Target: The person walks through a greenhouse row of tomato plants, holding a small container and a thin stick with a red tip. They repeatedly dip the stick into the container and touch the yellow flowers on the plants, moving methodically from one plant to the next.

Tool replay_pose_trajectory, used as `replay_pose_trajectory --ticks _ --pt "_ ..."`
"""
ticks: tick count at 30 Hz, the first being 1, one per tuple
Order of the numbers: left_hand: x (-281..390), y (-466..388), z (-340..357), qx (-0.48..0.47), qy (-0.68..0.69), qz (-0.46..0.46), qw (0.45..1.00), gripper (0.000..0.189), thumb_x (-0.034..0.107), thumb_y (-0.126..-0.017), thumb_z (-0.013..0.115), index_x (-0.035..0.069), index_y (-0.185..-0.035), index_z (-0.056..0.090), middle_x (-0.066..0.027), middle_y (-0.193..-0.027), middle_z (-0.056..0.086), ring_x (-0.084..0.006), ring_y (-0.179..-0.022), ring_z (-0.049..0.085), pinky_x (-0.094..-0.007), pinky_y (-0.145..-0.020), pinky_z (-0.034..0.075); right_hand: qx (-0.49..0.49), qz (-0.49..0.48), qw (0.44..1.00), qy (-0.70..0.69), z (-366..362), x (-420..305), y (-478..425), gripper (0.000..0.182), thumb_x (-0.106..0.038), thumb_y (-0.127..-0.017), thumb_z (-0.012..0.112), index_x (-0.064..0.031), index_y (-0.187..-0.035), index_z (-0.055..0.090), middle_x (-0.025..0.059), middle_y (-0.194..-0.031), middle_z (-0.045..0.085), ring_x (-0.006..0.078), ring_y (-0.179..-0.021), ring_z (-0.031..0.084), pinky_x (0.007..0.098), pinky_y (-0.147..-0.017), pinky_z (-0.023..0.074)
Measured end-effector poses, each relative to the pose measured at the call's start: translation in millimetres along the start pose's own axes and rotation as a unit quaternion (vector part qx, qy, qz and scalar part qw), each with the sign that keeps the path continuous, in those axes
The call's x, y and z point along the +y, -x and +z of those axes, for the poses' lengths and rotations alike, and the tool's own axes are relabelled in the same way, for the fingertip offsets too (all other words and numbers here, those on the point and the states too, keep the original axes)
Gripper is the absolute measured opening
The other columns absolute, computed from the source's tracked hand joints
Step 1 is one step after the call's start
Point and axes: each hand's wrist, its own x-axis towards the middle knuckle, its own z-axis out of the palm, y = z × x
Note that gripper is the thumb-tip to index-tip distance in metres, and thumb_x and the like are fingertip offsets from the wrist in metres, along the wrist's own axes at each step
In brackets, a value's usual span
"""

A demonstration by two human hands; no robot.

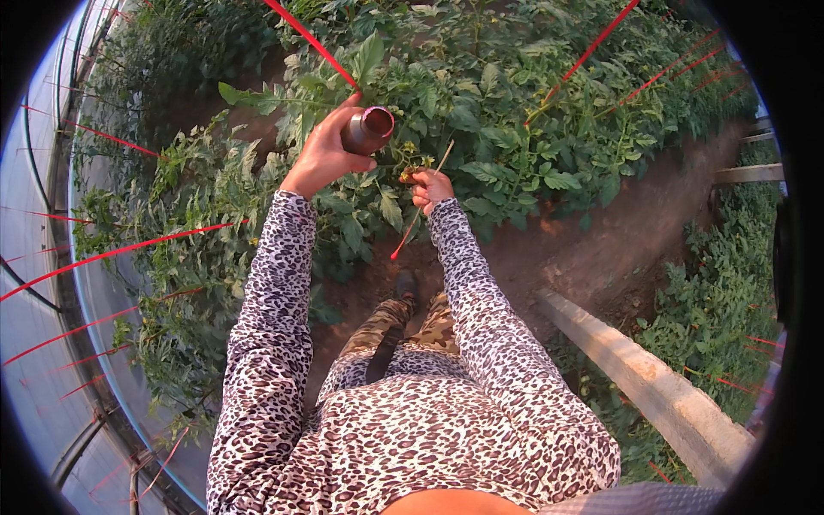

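My left hand (328,151) is wrapped around a dark, open-topped bottle (367,132) with pink-red colour on its rim. To its right, my right hand (432,188) pinches at a cluster of small yellow tomato flowers (410,158). A thin stick (412,228) with a bright red tip also rests in my right hand, slanting down and to the left. What the bottle holds is too dark to tell. Leafy tomato plants (450,84) surround both hands, and a red string (315,45) runs down to the plant just behind the left hand.
More red strings (595,48) slope into the foliage. A pale concrete post (650,380) stands on the right beside the bare soil path (592,251). Along the left curves the greenhouse's plastic sheeting (38,244) on its frame. Further plants (695,309) grow past the path.
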Motion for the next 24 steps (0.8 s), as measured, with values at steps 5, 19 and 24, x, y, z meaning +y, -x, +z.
replay_pose_trajectory --ticks 5,19,24 --pt "-1.4 -0.7 2.6 0.002 0.022 0.002 1.0 0.069 -0.001 -0.054 0.078 0.001 -0.12 0.055 -0.0117 -0.148 0.033 -0.0218 -0.128 0.043 -0.0328 -0.104 0.037 0.041 -0.018 0.998 0.046 4.3 -6.9 6.2 0.013 -0.008 -0.088 0.051 -0.001 -0.096 0.058 0.017 -0.084 0.066 0.0053 -0.037 0.028 0.0205 -0.033 0.0211" --pt "3.7 0.3 2.4 -0.001 0.017 0.0 1.0 0.071 -0.001 -0.054 0.078 0.002 -0.121 0.055 -0.013 -0.148 0.032 -0.0239 -0.131 0.039 -0.0345 -0.106 0.035 0.07 -0.037 0.993 0.086 -1.5 -10.2 8.2 0.006 -0.003 -0.074 0.053 -0.0025 -0.069 0.05 0.0122 -0.076 0.063 0.0059 -0.037 0.026 0.024 -0.032 0.0191" --pt "-1.8 0.1 1.5 0.001 0.019 0.005 1.0 0.071 -0.001 -0.054 0.078 0.003 -0.122 0.055 -0.0134 -0.148 0.031 -0.0244 -0.132 0.038 -0.0344 -0.106 0.035 0.094 -0.033 0.989 0.111 -4.1 -14.8 19.8 0.006 -0.003 -0.073 0.054 -0.0026 -0.068 0.05 0.0139 -0.077 0.066 0.0051 -0.037 0.028 0.0233 -0.031 0.0198"
